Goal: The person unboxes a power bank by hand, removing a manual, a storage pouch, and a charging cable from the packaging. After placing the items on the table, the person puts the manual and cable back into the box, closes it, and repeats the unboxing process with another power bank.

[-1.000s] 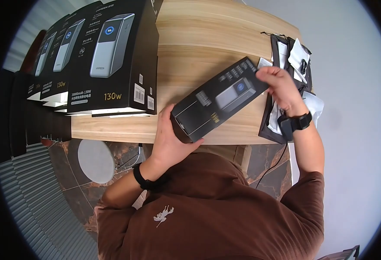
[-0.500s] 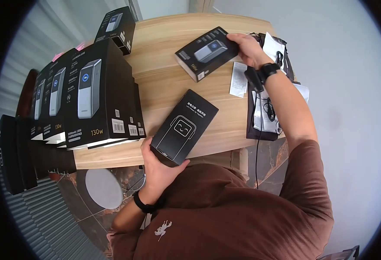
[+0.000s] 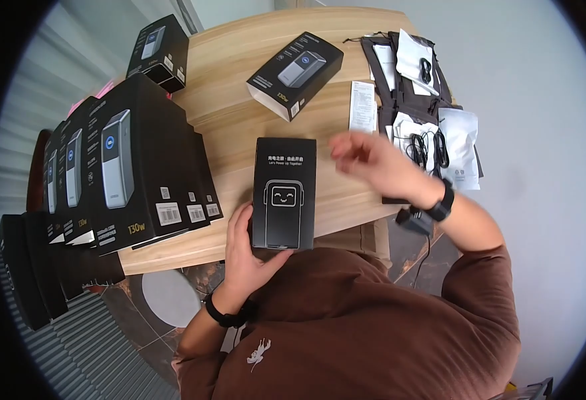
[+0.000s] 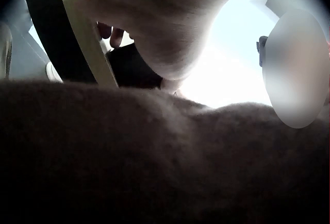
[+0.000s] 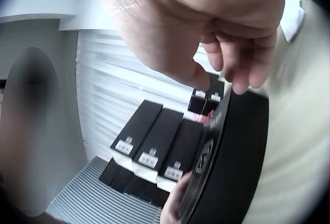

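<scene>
A black inner box (image 3: 284, 193) with a line-drawn smiling face stands near the table's front edge. My left hand (image 3: 246, 257) grips its lower end, thumb at the bottom and fingers along the left side. To the right of that box my right hand (image 3: 386, 167) hangs with relaxed, slightly bent fingers, holding nothing. In the right wrist view its fingers (image 5: 240, 74) are just beyond the end of the black box (image 5: 232, 157); contact cannot be told. The printed outer sleeve (image 3: 296, 75) lies farther back on the table (image 3: 220, 63).
Several printed boxes (image 3: 123, 160) stand in a row at the left, with another box (image 3: 160, 53) behind them. A paper leaflet (image 3: 362, 107) lies right of centre. Black pouches (image 3: 390, 87), coiled cables (image 3: 425, 70) and a white bag (image 3: 460, 143) cover the right edge.
My right hand has let go of the outer sleeve, which rests at the back, and come toward the front. The inner box in my left hand has turned from slanted to upright in view.
</scene>
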